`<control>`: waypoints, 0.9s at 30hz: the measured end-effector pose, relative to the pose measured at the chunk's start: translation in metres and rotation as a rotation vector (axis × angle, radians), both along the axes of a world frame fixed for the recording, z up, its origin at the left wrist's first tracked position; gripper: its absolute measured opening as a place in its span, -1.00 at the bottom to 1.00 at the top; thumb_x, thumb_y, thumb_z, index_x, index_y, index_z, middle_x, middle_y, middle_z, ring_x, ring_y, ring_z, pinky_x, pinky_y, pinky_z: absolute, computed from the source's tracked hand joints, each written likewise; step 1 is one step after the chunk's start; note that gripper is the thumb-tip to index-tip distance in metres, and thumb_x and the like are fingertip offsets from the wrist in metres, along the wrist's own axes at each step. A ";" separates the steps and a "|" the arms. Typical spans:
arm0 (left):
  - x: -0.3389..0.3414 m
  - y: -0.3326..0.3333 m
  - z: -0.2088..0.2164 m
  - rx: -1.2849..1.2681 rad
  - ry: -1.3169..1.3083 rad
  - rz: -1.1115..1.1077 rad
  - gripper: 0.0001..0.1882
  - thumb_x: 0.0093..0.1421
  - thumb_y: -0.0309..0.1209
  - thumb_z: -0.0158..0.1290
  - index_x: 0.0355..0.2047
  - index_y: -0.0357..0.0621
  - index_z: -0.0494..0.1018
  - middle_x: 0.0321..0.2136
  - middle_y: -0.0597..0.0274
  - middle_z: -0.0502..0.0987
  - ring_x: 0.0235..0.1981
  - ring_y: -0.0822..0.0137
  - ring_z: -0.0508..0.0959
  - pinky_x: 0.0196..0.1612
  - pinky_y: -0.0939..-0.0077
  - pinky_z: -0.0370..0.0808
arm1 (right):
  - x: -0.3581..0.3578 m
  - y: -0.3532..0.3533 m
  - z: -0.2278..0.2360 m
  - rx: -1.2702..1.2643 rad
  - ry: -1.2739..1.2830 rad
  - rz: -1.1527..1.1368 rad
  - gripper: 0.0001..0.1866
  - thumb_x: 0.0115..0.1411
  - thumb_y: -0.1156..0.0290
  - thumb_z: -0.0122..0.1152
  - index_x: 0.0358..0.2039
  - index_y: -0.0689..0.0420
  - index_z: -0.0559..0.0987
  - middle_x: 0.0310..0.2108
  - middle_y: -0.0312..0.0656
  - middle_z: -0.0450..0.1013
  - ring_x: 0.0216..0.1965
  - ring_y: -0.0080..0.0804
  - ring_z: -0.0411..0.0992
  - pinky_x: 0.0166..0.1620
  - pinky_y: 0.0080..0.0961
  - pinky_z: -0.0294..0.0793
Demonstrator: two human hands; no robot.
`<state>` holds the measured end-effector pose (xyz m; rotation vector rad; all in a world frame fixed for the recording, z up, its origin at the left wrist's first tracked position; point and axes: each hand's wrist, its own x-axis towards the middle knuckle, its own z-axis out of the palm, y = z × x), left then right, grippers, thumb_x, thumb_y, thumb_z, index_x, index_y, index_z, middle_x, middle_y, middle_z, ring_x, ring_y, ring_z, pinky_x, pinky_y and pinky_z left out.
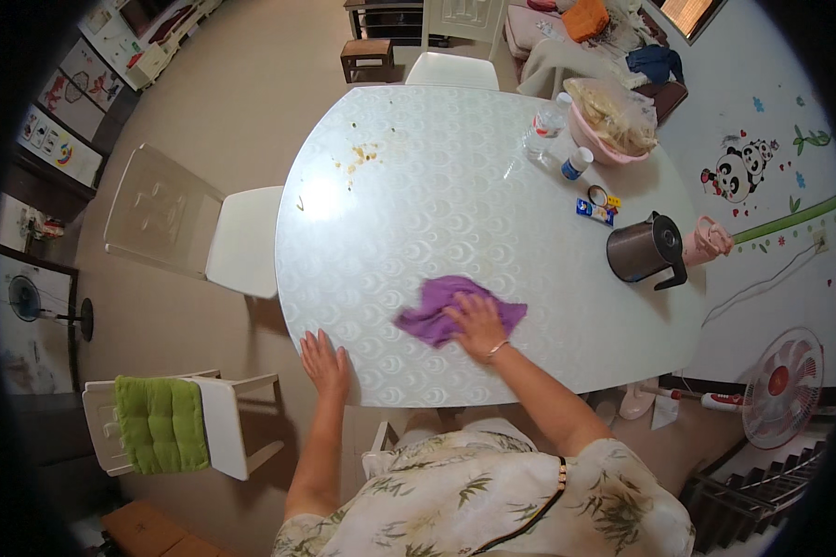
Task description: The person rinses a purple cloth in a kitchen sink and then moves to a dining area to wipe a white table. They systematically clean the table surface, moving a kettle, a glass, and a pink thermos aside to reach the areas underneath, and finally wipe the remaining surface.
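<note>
A purple cloth (434,306) lies crumpled on the near part of the white patterned table (390,223). My right hand (476,325) presses down on the cloth, fingers over its middle and right part. At the table's near left edge rests my left hand (325,365), its fingers stretched out flat and holding nothing. Yellowish food crumbs (362,158) are scattered on the far left part of the tabletop, with a few darker bits around them.
Along the table's right side stand a dark kettle (643,249), a pink jug (707,239), a blue-and-white small bottle (577,164), clear plastic bottles (546,125) and a pink basin (607,141) holding a bag. White chairs (244,243) flank the table. A fan (783,385) stands at right.
</note>
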<state>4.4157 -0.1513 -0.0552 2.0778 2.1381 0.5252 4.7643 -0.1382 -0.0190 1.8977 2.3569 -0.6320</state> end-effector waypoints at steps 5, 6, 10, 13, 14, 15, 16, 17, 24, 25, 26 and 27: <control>0.006 -0.002 -0.003 -0.052 0.095 0.043 -0.35 0.14 -0.20 0.00 0.23 -0.10 0.16 0.28 -0.11 0.04 0.32 -0.06 -0.01 0.28 -0.03 -0.08 | 0.077 0.065 -0.018 0.107 -0.001 -0.447 -0.31 0.20 -0.11 -0.08 0.31 -0.26 0.08 0.39 -0.17 -0.23 0.37 -0.05 -0.26 0.32 0.05 -0.39; 0.007 -0.002 -0.005 -0.054 0.106 0.049 -0.35 0.14 -0.19 -0.01 0.23 -0.10 0.17 0.28 -0.11 0.04 0.32 -0.06 -0.01 0.28 -0.03 -0.07 | 0.071 0.090 -0.010 0.086 -0.010 -0.496 -0.31 0.20 -0.13 -0.09 0.31 -0.27 0.08 0.39 -0.17 -0.25 0.37 -0.04 -0.27 0.31 0.09 -0.41; 0.014 0.001 0.006 -0.073 0.123 0.030 -0.37 0.14 -0.20 -0.02 0.22 -0.10 0.18 0.27 -0.11 0.05 0.31 -0.07 0.00 0.28 -0.04 -0.06 | 0.005 0.157 -0.006 0.094 -0.038 -0.413 -0.35 0.21 -0.10 -0.11 0.30 -0.29 0.10 0.39 -0.17 -0.25 0.37 -0.05 -0.28 0.29 0.18 -0.44; 0.011 0.000 0.002 -0.035 0.145 0.032 -0.37 0.15 -0.20 -0.02 0.22 -0.10 0.18 0.27 -0.11 0.05 0.31 -0.06 0.00 0.28 -0.03 -0.06 | -0.055 0.137 -0.015 0.098 0.002 -0.159 -0.39 0.23 -0.03 -0.09 0.28 -0.30 0.14 0.38 -0.17 -0.19 0.37 -0.05 -0.25 0.29 0.17 -0.41; 0.011 0.000 0.002 -0.027 0.154 0.039 -0.37 0.15 -0.21 -0.02 0.22 -0.10 0.18 0.27 -0.11 0.05 0.31 -0.06 0.00 0.28 -0.03 -0.06 | -0.065 0.113 -0.012 0.102 0.047 -0.064 -0.40 0.23 -0.02 -0.08 0.28 -0.29 0.15 0.38 -0.18 -0.18 0.36 -0.05 -0.22 0.30 0.14 -0.39; 0.011 0.002 0.001 -0.017 0.157 0.041 -0.37 0.15 -0.21 -0.02 0.22 -0.10 0.18 0.27 -0.10 0.06 0.31 -0.06 0.00 0.28 -0.03 -0.06 | -0.069 0.085 -0.008 0.107 0.086 0.028 -0.41 0.23 0.00 -0.06 0.27 -0.28 0.16 0.37 -0.18 -0.16 0.36 -0.06 -0.20 0.31 0.10 -0.36; 0.011 -0.001 0.000 -0.012 0.166 0.052 -0.37 0.15 -0.21 -0.02 0.22 -0.11 0.17 0.27 -0.10 0.06 0.31 -0.06 0.00 0.28 -0.03 -0.06 | -0.064 0.056 -0.007 0.146 0.166 0.071 -0.41 0.19 0.02 0.00 0.24 -0.27 0.21 0.35 -0.18 -0.11 0.34 -0.05 -0.16 0.31 0.07 -0.34; 0.014 -0.003 -0.001 -0.010 0.153 0.044 -0.36 0.14 -0.20 -0.02 0.22 -0.10 0.17 0.27 -0.10 0.06 0.31 -0.05 0.01 0.28 -0.02 -0.06 | -0.051 0.024 -0.008 0.171 0.250 0.108 -0.41 0.16 0.03 0.07 0.21 -0.25 0.26 0.33 -0.17 -0.05 0.33 -0.04 -0.12 0.31 0.04 -0.31; 0.009 0.005 0.000 -0.034 0.170 0.070 -0.35 0.13 -0.16 0.00 0.22 -0.06 0.18 0.27 -0.09 0.06 0.31 -0.03 0.01 0.29 0.01 -0.08 | 0.112 -0.160 -0.005 0.185 0.088 -0.159 -0.33 -0.04 0.17 0.27 0.15 -0.14 0.36 0.28 -0.01 0.04 0.27 0.11 -0.02 0.26 0.15 -0.18; 0.013 0.003 0.001 -0.052 0.153 0.066 -0.35 0.13 -0.16 0.00 0.22 -0.06 0.18 0.27 -0.09 0.06 0.31 -0.02 0.01 0.29 0.01 -0.09 | 0.108 -0.167 -0.001 0.182 0.074 -0.177 -0.34 -0.04 0.16 0.26 0.14 -0.14 0.36 0.27 0.00 0.04 0.27 0.11 -0.03 0.26 0.16 -0.19; 0.012 0.004 0.001 -0.060 0.135 0.064 -0.34 0.12 -0.15 -0.01 0.22 -0.07 0.18 0.27 -0.09 0.05 0.32 -0.03 0.00 0.30 0.01 -0.09 | 0.103 -0.171 0.001 0.179 0.060 -0.194 -0.35 -0.03 0.14 0.26 0.14 -0.13 0.37 0.27 0.01 0.05 0.27 0.12 -0.03 0.26 0.17 -0.20; 0.008 0.001 0.002 -0.064 0.135 0.068 -0.34 0.13 -0.15 -0.01 0.22 -0.08 0.18 0.27 -0.10 0.05 0.32 -0.03 -0.01 0.30 0.01 -0.09 | 0.095 -0.171 0.002 0.176 0.046 -0.209 -0.35 -0.03 0.13 0.25 0.13 -0.13 0.37 0.26 0.02 0.06 0.27 0.13 -0.04 0.26 0.18 -0.22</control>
